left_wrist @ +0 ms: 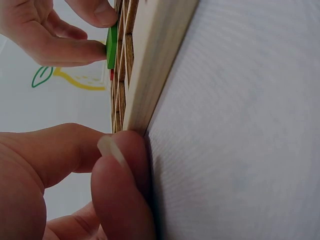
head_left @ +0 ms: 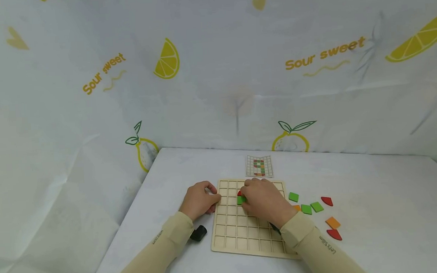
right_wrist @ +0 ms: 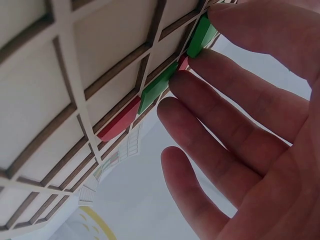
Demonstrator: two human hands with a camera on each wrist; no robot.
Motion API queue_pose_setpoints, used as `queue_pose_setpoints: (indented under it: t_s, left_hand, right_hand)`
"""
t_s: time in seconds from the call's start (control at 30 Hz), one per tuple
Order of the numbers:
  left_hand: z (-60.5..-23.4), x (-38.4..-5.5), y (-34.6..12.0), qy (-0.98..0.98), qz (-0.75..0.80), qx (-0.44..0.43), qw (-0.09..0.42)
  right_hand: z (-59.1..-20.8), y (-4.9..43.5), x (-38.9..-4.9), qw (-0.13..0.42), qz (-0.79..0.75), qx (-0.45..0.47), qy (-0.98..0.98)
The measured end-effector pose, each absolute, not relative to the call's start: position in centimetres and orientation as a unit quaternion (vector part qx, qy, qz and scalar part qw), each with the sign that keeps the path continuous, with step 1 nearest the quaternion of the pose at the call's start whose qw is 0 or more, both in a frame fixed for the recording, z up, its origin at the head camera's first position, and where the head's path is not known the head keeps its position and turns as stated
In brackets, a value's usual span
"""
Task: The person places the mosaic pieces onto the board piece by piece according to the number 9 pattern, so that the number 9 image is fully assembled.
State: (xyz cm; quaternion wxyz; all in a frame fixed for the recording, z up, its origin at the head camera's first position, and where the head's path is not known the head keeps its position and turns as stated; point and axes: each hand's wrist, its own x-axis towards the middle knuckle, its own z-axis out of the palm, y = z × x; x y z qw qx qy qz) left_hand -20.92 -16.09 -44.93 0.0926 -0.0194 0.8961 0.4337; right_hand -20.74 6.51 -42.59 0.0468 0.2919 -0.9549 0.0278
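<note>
A wooden grid board (head_left: 226, 220) lies on the white table. My left hand (head_left: 199, 199) pinches its left edge between thumb and finger. My right hand (head_left: 264, 198) holds a green square tile (right_wrist: 200, 35) by its edges, over the board's upper middle cells. Beside that tile, a red quarter-round tile (head_left: 239, 193) shows past the fingers. In the right wrist view, another green tile (right_wrist: 157, 87) and another red rounded tile (right_wrist: 120, 120) sit in the grid in a row; the right hand hides these two in the head view.
Behind the board stands a folded pattern card (head_left: 259, 166) with a coloured figure. Right of the board lie several loose tiles: green squares (head_left: 317, 206), an orange square (head_left: 333, 222) and red quarter-rounds (head_left: 334, 234). A black device (head_left: 199, 233) sits at the left wrist.
</note>
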Motion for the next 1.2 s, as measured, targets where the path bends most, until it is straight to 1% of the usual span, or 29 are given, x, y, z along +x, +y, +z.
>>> queue_pose_setpoints:
  t_s: [0.4,0.67,0.87,1.2]
  left_hand:
    - [-44.7,-21.0,-15.5,0.894,0.439,-0.014,0.095]
    - [-44.6,-20.7,-15.3,0.890,0.446,-0.012,0.093]
    - [-44.8,-20.6,-15.4,0.892,0.442,-0.016,0.095]
    - [-44.6,-20.4,-16.0,0.897,0.432,-0.020,0.091]
  right_hand:
    - [-42.3,7.2,-20.4,0.066,0.025,0.288,-0.955]
    - [-41.8,8.4,-20.1,0.058,0.054,0.275,-0.958]
    - [-41.6,11.4,-19.9,0.037,0.055,0.246,-0.967]
    - [-41.8,18.1,-18.4,-0.002,0.058,0.160,-0.985]
